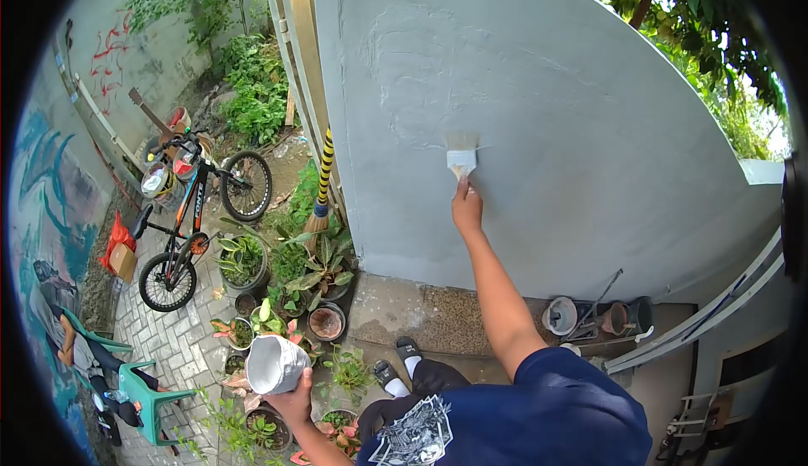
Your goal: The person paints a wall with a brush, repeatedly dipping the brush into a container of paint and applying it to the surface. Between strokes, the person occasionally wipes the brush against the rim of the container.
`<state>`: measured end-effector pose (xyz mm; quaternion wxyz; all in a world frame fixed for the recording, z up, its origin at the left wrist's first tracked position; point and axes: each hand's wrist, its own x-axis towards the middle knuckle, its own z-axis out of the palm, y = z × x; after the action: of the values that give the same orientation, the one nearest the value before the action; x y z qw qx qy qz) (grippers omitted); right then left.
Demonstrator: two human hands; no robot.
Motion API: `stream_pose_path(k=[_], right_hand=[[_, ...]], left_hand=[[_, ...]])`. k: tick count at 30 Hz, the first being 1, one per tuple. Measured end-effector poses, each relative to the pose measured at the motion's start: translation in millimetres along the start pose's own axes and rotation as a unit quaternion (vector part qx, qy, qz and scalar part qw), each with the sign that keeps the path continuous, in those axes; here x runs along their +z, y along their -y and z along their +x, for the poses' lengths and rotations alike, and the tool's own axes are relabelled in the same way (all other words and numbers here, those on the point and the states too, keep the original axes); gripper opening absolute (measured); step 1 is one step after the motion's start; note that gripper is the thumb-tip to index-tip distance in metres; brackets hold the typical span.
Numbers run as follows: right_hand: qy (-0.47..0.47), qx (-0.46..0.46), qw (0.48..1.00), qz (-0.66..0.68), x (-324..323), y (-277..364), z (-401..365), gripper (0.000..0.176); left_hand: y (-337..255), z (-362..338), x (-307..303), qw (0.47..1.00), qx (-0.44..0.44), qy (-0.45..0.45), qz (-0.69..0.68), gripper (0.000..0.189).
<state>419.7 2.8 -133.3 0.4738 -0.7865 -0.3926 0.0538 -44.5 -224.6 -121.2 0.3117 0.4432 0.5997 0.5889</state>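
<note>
A wide paintbrush (462, 159) has its bristles against the grey wall (555, 129). The fingers of my right hand (467, 205) are closed round its handle, with the arm stretched up. At the lower left, my left hand (295, 400) grips a white container (276, 365) from its right side. That container is tilted with its mouth toward the left, and its inside looks whitish. Raised ridges and rough patches show on the wall above and left of the brush.
Potted plants (241, 260) stand below and left of the wall, beside a broom (318, 222). A bicycle (189, 213) is farther left. A person (80, 352) sits near a green stool (147, 399). Buckets (560, 316) stand at the wall's foot.
</note>
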Motion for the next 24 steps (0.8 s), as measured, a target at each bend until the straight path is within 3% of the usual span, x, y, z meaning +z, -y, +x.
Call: stream_pose_path(k=[1,4,6,7,8,11,14,16,19,22,24], right_hand=[[0.012,0.047,0.999,-0.002,13.3,-16.7,-19.1,0.050],[0.082,0.182,0.978,-0.056,45.3,-50.3,-63.0,0.055],[0.191,0.316,0.928,-0.060,100.0,-140.8,-86.1,0.042],[0.193,0.318,0.927,-0.052,126.0,-210.4,-102.3,0.042],[0.354,0.564,0.737,0.115,154.7,-268.1,-103.7,0.030],[0.332,0.549,0.753,0.146,91.6,-171.8,-108.4,0.019],[0.289,0.438,0.804,0.279,24.9,-58.0,-44.2,0.016],[0.329,0.426,0.751,0.381,-15.2,13.2,18.6,0.019],[0.356,0.355,0.767,0.400,-83.1,100.4,33.2,0.017],[0.343,0.205,0.813,0.425,-152.3,173.7,39.5,0.019],[0.283,0.089,0.842,0.450,-197.8,230.5,44.4,0.025]], left_hand=[[-2.9,-4.8,-4.5,0.999,-0.039,-0.009,-0.002,0.097],[-12.9,-9.1,-9.2,0.999,-0.028,-0.014,0.014,0.094],[-17.8,-13.9,-15.6,0.999,-0.025,-0.022,0.036,0.093],[-28.1,-15.4,-13.0,0.999,-0.042,-0.012,0.010,0.093],[-35.6,-14.3,-13.2,0.998,-0.057,-0.002,-0.017,0.093],[-31.3,-17.7,-17.8,0.999,-0.013,-0.007,-0.036,0.093],[-28.8,-16.3,-20.1,1.000,-0.026,0.003,-0.004,0.094],[-23.8,-12.4,-15.6,1.000,-0.012,0.016,-0.004,0.094],[-45.1,-3.3,-2.9,0.999,0.013,0.045,-0.027,0.093],[-52.3,0.2,9.7,0.997,-0.002,0.048,-0.059,0.094],[-56.7,2.4,14.2,0.997,0.010,0.057,-0.055,0.095]])
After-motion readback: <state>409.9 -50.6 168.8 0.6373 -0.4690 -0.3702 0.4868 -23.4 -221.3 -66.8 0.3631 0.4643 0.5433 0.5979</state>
